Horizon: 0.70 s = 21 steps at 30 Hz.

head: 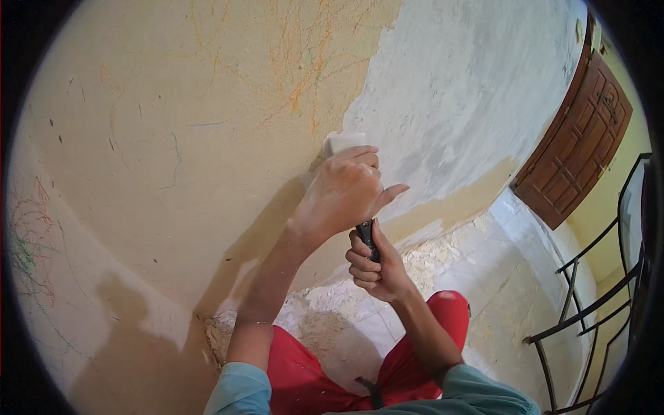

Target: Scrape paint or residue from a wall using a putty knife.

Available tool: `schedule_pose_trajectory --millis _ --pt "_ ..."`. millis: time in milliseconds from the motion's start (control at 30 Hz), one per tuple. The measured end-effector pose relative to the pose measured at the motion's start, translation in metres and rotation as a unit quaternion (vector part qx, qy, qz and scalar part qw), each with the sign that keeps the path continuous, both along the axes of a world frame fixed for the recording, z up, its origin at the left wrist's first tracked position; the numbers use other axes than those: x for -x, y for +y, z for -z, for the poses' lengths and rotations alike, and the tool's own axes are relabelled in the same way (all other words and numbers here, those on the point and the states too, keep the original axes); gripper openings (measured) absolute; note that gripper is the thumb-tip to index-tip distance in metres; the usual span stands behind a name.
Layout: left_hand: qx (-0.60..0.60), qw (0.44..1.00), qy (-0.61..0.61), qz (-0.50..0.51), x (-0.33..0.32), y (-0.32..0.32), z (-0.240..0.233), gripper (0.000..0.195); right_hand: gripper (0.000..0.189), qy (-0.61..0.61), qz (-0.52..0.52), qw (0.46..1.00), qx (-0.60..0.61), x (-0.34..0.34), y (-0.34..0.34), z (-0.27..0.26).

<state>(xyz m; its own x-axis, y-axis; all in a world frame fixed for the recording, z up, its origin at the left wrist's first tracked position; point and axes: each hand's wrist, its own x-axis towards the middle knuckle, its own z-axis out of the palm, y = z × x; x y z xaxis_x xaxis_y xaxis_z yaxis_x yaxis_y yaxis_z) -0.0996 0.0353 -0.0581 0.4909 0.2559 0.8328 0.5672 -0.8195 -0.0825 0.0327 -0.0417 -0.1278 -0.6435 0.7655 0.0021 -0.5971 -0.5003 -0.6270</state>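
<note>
My right hand (376, 264) is wrapped around the black handle (367, 238) of a scraper. Above it, my left hand (347, 184) lies over the tool with its fingers curled and thumb sticking out. A pale flat piece (347, 140), apparently the scraper's blade, shows past the left fingers against the wall; the hand hides where it joins the handle. It sits at the ragged border between the beige paint (207, 140) with crayon scribbles and the bared whitish-grey wall (441, 93).
Paint flakes (430, 259) litter the tiled floor (498, 270) along the wall's foot. My legs in red trousers (311, 373) are below. A dark metal frame (565, 321) stands at right, beyond it a brown wooden door (576, 140). Another scribbled wall (67, 290) meets at left.
</note>
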Motion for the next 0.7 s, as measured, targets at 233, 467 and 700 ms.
schedule_pose_trajectory --millis 233,467,700 --pt "0.015 0.999 0.044 0.027 0.006 0.005 -0.013 0.052 0.040 0.046 -0.043 0.998 -0.012 0.002 -0.012 -0.010" --pt "0.003 0.999 0.043 0.022 -0.011 0.010 -0.011 0.050 0.040 -0.013 -0.011 1.000 -0.007 -0.014 -0.003 -0.016" --pt "-0.029 0.999 0.032 -0.016 -0.013 0.017 -0.017 0.040 0.039 0.004 0.006 1.000 -0.005 -0.018 0.001 -0.015"
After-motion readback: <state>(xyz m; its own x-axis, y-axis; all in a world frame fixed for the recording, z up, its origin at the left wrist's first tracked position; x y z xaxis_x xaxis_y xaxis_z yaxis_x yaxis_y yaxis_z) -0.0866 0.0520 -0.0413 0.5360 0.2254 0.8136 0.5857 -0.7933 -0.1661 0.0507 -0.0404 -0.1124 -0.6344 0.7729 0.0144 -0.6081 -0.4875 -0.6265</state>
